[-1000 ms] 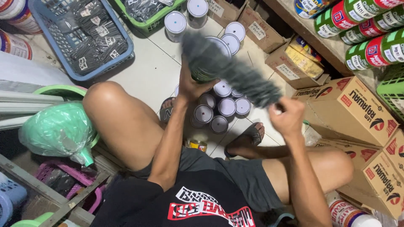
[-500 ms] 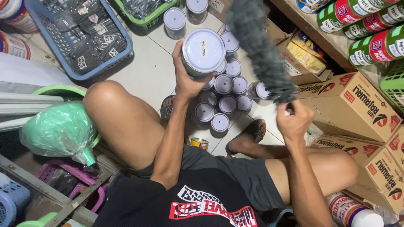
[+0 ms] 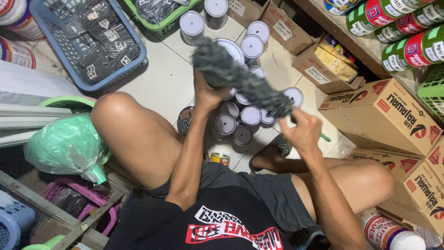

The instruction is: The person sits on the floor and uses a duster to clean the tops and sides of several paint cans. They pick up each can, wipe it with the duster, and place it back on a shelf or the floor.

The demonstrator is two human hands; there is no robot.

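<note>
A grey, shaggy duster (image 3: 240, 78) lies slantwise across the white lid of a paint can (image 3: 230, 50), its fluffy head running from above the can's upper left down to the lower right. The duster's strands are dark grey and matted, and they cover most of the can's side; only an arc of the pale lid shows behind it. A thin green handle end (image 3: 325, 137) pokes out below the right hand.

The left hand (image 3: 206, 94) reaches up from below the can with the forearm nearly straight, its fingers wrapped around the can's lower body and gripping it, partly hidden under the duster. The right hand (image 3: 303, 132) sits to the lower right of the can, wrist bent, fingers clenched around the duster's handle just where the fluffy head ends.

Right under the held can, a cluster of small tins (image 3: 240, 121) with white lids stands on the tiled floor (image 3: 162, 83) between the person's feet. Further from the can, toward the top, more white-lidded cans (image 3: 192, 24) stand near a green basket (image 3: 159, 25). To the can's left lies a blue basket (image 3: 90, 83) of dark packaged items. To its right stand brown cardboard boxes (image 3: 388, 115) below a shelf of green and red cans (image 3: 407, 44). A green plastic bag (image 3: 64, 146) rests beside the person's left knee.
</note>
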